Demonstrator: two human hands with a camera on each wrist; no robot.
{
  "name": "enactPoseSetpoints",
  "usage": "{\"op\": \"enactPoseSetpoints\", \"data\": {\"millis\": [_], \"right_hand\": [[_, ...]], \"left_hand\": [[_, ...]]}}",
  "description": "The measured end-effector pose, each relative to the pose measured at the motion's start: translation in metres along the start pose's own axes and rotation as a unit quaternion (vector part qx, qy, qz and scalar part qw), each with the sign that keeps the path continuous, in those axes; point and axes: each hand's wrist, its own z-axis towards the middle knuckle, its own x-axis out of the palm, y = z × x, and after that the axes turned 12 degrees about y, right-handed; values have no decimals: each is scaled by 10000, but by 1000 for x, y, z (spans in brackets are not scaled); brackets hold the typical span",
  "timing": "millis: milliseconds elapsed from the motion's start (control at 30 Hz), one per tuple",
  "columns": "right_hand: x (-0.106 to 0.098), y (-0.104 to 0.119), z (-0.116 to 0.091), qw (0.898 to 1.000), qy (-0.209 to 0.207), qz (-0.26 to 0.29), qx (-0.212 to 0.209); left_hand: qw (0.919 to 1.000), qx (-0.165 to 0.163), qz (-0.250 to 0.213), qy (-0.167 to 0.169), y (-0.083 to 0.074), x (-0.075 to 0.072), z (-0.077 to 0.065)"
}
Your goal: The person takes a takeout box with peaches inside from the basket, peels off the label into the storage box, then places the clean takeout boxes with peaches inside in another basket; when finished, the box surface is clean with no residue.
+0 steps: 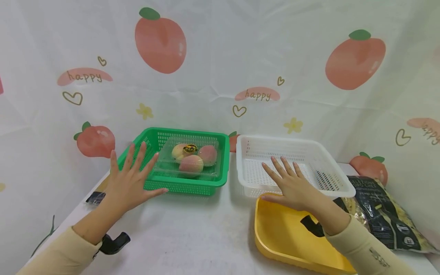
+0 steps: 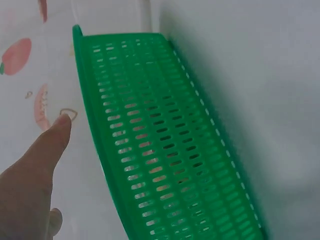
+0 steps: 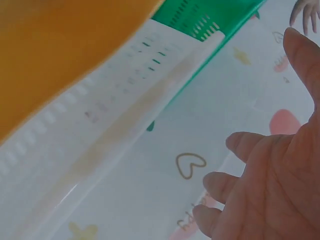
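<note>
1. While I watch the left hand (image 1: 127, 184) in front of the green mesh basket (image 1: 225, 158), its fingers are spread wide and hold nothing; the left wrist view shows me a gap between hand and rim.
2. The right hand (image 1: 296, 188) is spread much the same way, above the white mesh basket (image 1: 275, 147) and the far end of the yellow basin (image 1: 295, 236), with nothing in its hold; I see no contact.
3. The green basket stands toward the far left corner of the desk (image 1: 192, 229); in it lies a clear clamshell pack (image 1: 189, 157) of three peaches (image 1: 208, 154). The white basket stands beside it along the far edge, and the yellow basin lies toward the near right corner. A dark printed food bag (image 1: 378, 214) lies by the right edge.
4. I judge the pack fairly light, its thin plastic slick and easy to dent, the peaches likely to bruise. I would hold it low by its two short sides, gently and level.
5. Both baskets look light and fairly stiff; opposite rims should suit best. The basin looks smooth and perhaps slippery, so I would favour its lip.
</note>
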Motion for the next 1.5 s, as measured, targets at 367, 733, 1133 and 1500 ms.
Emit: {"op": "enactPoseSetpoints", "data": {"millis": [367,733,1133,1500], "right_hand": [[-21,20,50,9926,461,1112,-135],[-38,39,96,9575,926,2685,-506],[-34,57,140,8735,1084,4716,-531],[-6,72,179,8211,-106,5622,980]], "left_hand": [[9957,-401,-19,835,5,-13,38],[9768,-339,-994,1867,19,-9,81],[8964,-225,-2986,3269,36,4,119],[8111,-518,-4246,3988,35,17,136]]}}
